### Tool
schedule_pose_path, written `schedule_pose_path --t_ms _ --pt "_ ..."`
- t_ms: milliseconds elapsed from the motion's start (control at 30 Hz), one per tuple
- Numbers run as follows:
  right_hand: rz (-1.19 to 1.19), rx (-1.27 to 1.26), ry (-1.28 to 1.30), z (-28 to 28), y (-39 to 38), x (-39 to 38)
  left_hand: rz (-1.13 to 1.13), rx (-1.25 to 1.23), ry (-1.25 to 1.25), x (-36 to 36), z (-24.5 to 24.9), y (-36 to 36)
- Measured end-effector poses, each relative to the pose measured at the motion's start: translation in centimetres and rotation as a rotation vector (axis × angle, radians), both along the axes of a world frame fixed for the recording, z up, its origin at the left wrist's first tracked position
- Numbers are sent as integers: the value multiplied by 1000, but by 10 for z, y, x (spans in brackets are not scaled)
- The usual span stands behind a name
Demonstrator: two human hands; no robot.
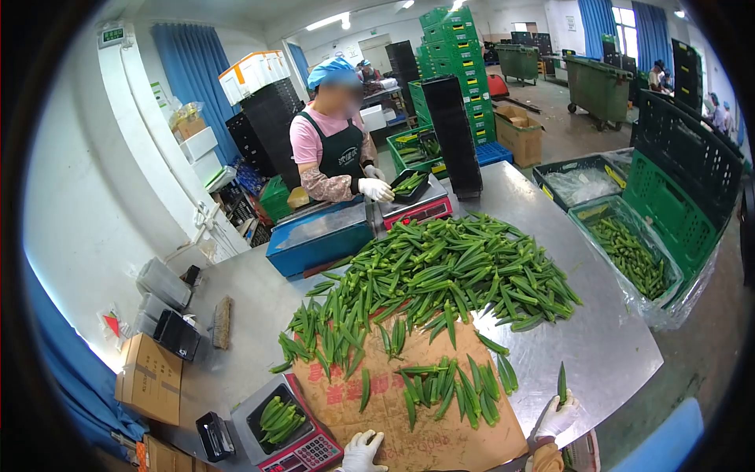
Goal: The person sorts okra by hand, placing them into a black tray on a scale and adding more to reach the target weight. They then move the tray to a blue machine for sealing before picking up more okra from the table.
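Left hand (363,452) spread flat on cardboard (440,442); right hand (557,418) clamped on okra pod (561,384). Scale tray (252,417) holds few pods; okra pile (448,271) mostly left, likely early.

head cam | looks forward-down | wide fisheye | near table (598,346) edge

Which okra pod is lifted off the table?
The single pod pinched upright in the right hand, beyond the cardboard's right edge; all others lie flat.
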State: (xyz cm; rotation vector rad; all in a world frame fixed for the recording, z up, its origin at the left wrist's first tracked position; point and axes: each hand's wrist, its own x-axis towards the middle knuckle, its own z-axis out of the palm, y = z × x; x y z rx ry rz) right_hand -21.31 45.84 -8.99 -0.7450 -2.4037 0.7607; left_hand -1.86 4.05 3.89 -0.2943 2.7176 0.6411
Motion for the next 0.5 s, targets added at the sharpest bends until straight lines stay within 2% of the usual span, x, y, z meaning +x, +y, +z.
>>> schedule_pose_path --t_ms 167,500 --pt "9 2 24 -15 5 -1 7 12 -24 -2 5 1" --pt "10 1 23 -3 0 -1 -24 -13 -65 -2 5 0"
